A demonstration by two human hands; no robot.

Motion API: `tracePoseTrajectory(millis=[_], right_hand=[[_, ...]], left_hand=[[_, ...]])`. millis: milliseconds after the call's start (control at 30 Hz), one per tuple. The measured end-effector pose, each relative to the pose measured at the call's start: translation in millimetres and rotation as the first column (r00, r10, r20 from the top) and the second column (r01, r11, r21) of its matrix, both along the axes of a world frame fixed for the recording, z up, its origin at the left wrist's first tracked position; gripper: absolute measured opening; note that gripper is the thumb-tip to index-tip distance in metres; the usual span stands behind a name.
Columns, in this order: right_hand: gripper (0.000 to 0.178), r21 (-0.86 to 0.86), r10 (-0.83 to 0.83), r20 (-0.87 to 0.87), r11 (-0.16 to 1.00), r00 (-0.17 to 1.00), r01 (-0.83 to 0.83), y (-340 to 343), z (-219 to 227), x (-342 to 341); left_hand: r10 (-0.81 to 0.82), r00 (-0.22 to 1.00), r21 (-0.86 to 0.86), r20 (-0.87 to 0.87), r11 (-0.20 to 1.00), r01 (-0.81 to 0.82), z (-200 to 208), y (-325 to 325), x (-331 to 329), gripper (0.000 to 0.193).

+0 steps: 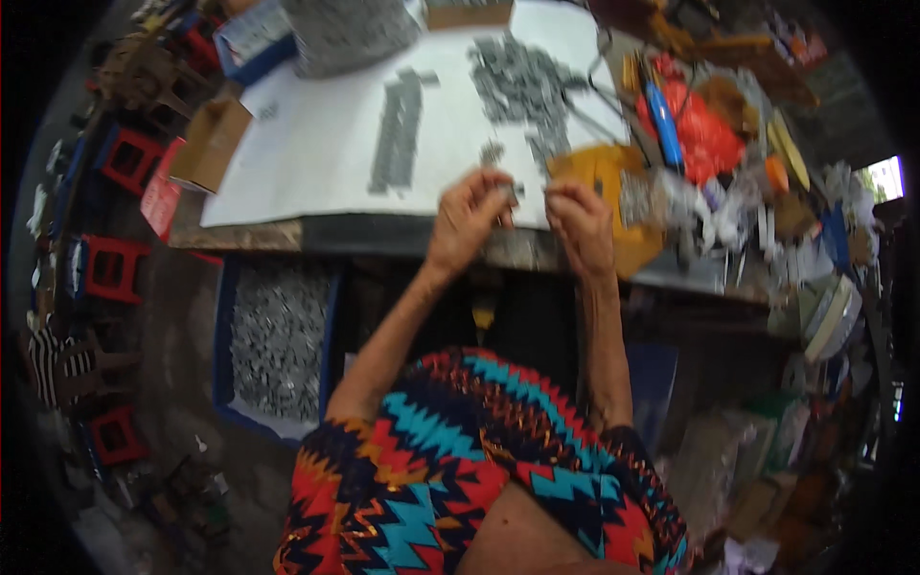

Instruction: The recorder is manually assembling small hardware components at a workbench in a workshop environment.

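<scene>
My left hand (468,218) is over the table's near edge, its thumb and fingers closed on a small grey part (518,191) that shows at the fingertips. Just to the right, my right hand (586,225) is pinched closed; whatever it holds is too small to make out. A little pile of tiny pieces (491,152) lies on the white tabletop (316,144) beyond my left fingers. Further off is a loose heap of grey parts (522,81). Left of it, more grey parts lie in a neat long block (397,134).
A yellow box (599,172) stands beside my right hand, with a blue tool (662,125) and a red plastic bag (704,134) behind it. Far left sit a cardboard box (213,144) and a large filled bag (350,34). Below, a blue crate (222,335) holds many grey parts.
</scene>
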State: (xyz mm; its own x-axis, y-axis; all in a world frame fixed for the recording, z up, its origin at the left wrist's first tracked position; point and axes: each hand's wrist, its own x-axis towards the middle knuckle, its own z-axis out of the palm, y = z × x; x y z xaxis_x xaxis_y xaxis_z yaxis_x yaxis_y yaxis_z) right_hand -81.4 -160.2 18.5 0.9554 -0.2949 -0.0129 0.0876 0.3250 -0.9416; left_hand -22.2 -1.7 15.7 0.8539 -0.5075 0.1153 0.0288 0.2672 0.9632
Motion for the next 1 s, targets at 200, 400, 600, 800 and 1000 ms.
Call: tracePoseTrajectory(millis=[200,400,600,800,1000], right_hand=[[0.013,0.031,0.062,-0.018,0.998,0.998,-0.061,-6.5,-11.5,0.9],[0.012,-0.077,0.019,-0.089,0.997,0.996,-0.026,2.1,-15.8,-6.5],[0.012,-0.102,0.047,-0.13,0.993,0.99,-0.06,3.5,-14.4,-3.9],[0.011,-0.149,0.083,-0.173,0.983,0.981,-0.109,0.8,-16.5,0.3],[0.013,-0.171,0.114,-0.195,0.974,0.974,-0.149,1.3,-15.1,1.0]], left_hand=[[-0.052,0.997,-0.015,-0.054,0.999,0.052,-10.6,-11.2,4.7,0.019],[-0.126,0.989,0.057,-0.074,0.99,0.131,-18.0,-7.1,-4.7,0.023],[-0.112,0.987,0.064,-0.115,0.991,0.12,-21.4,-5.0,-1.1,0.019],[-0.088,0.995,0.147,-0.048,0.985,0.095,-21.5,-4.7,2.5,0.018],[-0.082,0.996,0.178,-0.02,0.98,0.084,-19.9,-3.5,1.3,0.016]])
